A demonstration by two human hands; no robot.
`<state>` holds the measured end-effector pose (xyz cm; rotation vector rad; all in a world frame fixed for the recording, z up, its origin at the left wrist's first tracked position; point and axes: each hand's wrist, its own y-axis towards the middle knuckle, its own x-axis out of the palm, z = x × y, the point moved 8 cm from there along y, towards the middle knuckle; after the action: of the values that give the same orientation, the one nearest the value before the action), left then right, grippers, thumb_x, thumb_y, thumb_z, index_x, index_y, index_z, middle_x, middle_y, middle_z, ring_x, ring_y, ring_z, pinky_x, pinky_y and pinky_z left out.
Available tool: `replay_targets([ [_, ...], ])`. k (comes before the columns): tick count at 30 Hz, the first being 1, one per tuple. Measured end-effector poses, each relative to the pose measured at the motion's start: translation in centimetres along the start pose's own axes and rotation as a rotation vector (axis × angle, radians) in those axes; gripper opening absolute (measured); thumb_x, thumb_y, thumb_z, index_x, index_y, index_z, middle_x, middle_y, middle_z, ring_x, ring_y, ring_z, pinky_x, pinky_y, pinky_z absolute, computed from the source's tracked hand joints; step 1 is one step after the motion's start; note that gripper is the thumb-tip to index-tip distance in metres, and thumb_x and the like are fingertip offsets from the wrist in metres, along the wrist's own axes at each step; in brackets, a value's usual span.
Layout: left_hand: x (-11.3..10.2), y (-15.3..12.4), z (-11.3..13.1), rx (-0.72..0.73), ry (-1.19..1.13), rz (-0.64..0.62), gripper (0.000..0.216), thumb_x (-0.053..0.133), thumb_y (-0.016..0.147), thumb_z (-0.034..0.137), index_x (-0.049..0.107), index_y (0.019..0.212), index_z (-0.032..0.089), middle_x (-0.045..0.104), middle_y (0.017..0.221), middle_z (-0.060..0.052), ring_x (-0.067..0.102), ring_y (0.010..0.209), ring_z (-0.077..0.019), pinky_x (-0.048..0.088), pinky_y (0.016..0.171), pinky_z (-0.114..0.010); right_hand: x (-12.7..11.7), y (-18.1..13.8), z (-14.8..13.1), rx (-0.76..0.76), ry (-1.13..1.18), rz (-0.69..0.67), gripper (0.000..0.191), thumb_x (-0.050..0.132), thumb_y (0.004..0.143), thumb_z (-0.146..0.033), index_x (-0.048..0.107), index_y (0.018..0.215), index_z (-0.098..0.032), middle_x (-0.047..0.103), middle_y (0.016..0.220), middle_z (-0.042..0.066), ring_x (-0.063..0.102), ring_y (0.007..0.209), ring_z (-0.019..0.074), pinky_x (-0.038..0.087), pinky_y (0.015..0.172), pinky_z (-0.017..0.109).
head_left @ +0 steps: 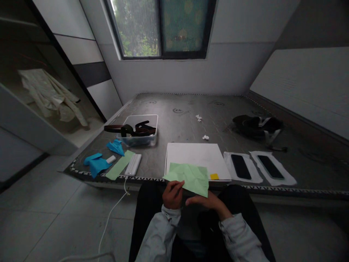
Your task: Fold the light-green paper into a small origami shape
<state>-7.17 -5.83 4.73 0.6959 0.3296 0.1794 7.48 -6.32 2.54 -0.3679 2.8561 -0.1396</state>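
Both my hands hold a creased light green paper sheet (191, 177) in front of the mattress edge. My left hand (172, 194) pinches its lower left part, fingers closed on it. Under the sheet's lower right edge, my right hand (208, 202) supports and grips the paper. Just beyond the sheet lies a white board (196, 155) with a small yellow piece (214, 176) at its near corner.
On the grey mattress (191, 112): a clear tub with dark belts (137, 130), blue folded papers (95, 163), a green paper strip (120, 165), a white power strip (133, 164) with cable, two phones on white pads (241, 166) (271, 167), dark clothing (257, 125), paper scraps.
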Motion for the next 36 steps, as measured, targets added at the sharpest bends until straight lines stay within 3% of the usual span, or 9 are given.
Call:
replay_targets([
  [3, 0.7, 0.1, 0.2, 0.129, 0.073, -0.087, 0.021, 0.058, 0.086, 0.016, 0.075, 0.098, 0.020, 0.067, 0.081, -0.006, 0.066, 0.070, -0.0135, 0.055, 0.065, -0.021, 0.9, 0.4, 0.9, 0.060, 0.074, 0.005, 0.068, 0.080, 0.059, -0.051, 0.064, 0.119, -0.022, 0.065, 0.122, 0.009, 0.055, 0.118, 0.0293, 0.036, 0.108, 0.045],
  [9, 2.2, -1.0, 0.0, 0.190, 0.032, -0.235, 0.021, 0.058, 0.087, 0.017, 0.072, 0.101, 0.023, 0.071, 0.090, -0.005, 0.069, 0.075, -0.0130, 0.056, 0.068, -0.019, -1.5, 0.8, 4.5, 0.224, 0.251, 0.449, 0.072, 0.057, 0.072, -0.072, 0.062, 0.121, -0.018, 0.058, 0.132, 0.010, 0.042, 0.132, 0.0269, 0.019, 0.117, 0.045],
  [14, 1.2, -0.3, -2.6, -0.132, 0.072, -0.105, 0.033, 0.065, 0.079, 0.021, 0.066, 0.112, 0.023, 0.061, 0.115, -0.009, 0.049, 0.042, -0.0021, 0.049, 0.043, -0.019, -4.1, 0.2, 6.0, 0.269, 0.450, 0.616, 0.055, 0.071, 0.066, -0.057, 0.070, 0.103, -0.016, 0.069, 0.114, 0.010, 0.056, 0.118, 0.0316, 0.047, 0.099, 0.043],
  [17, 0.6, 0.2, -3.9, -0.259, -0.005, -0.046, 0.045, 0.066, 0.074, 0.021, 0.061, 0.119, 0.022, 0.056, 0.124, -0.012, 0.042, 0.039, 0.0003, 0.043, 0.036, -0.019, -5.1, -0.2, 5.3, 0.256, 0.582, 0.623, 0.045, 0.072, 0.066, -0.048, 0.070, 0.096, -0.015, 0.072, 0.106, 0.010, 0.064, 0.104, 0.0325, 0.056, 0.084, 0.042],
  [22, 1.3, 0.2, -5.1, -0.357, -0.163, -0.069, 0.045, 0.063, 0.071, 0.014, 0.062, 0.116, 0.021, 0.054, 0.131, -0.013, 0.062, 0.060, -0.0091, 0.049, 0.044, -0.020, -5.2, -0.7, 3.7, 0.237, 0.650, 0.473, 0.039, 0.075, 0.062, -0.037, 0.067, 0.095, -0.018, 0.073, 0.102, 0.007, 0.068, 0.090, 0.0276, 0.058, 0.069, 0.036],
  [25, 1.9, 0.1, -5.1, -0.333, -0.249, -0.118, 0.023, 0.069, 0.068, 0.017, 0.071, 0.091, 0.018, 0.054, 0.132, -0.013, 0.068, 0.088, -0.0203, 0.058, 0.068, -0.030, -4.8, -0.7, 3.9, 0.302, 0.466, 0.358, 0.039, 0.075, 0.065, -0.037, 0.066, 0.099, -0.020, 0.072, 0.103, 0.007, 0.069, 0.085, 0.0254, 0.058, 0.062, 0.035],
  [28, 2.1, -0.1, -5.0, -0.305, -0.249, -0.170, 0.003, 0.070, 0.068, 0.015, 0.070, 0.069, 0.018, 0.052, 0.135, -0.011, 0.067, 0.094, -0.0229, 0.059, 0.072, -0.033, -4.9, -0.5, 4.3, 0.303, 0.371, 0.345, 0.043, 0.074, 0.067, -0.039, 0.063, 0.105, -0.023, 0.069, 0.111, 0.007, 0.068, 0.089, 0.0258, 0.059, 0.061, 0.036],
  [32, 2.1, 0.0, -5.1, -0.276, -0.226, -0.215, 0.009, 0.072, 0.067, 0.011, 0.073, 0.070, 0.020, 0.046, 0.140, -0.010, 0.066, 0.097, -0.0230, 0.059, 0.076, -0.035, -5.1, -0.2, 4.3, 0.270, 0.384, 0.374, 0.045, 0.071, 0.069, -0.042, 0.060, 0.108, -0.023, 0.067, 0.117, 0.008, 0.067, 0.095, 0.0270, 0.060, 0.068, 0.040],
  [36, 2.3, 0.1, -4.4, -0.128, -0.204, -0.275, 0.017, 0.071, 0.069, 0.009, 0.077, 0.074, 0.024, 0.039, 0.146, -0.005, 0.064, 0.104, -0.0234, 0.056, 0.087, -0.037, -4.4, -0.1, 3.8, 0.285, 0.362, 0.299, 0.045, 0.073, 0.069, -0.043, 0.061, 0.106, -0.021, 0.068, 0.113, 0.008, 0.068, 0.094, 0.0278, 0.059, 0.070, 0.042],
])
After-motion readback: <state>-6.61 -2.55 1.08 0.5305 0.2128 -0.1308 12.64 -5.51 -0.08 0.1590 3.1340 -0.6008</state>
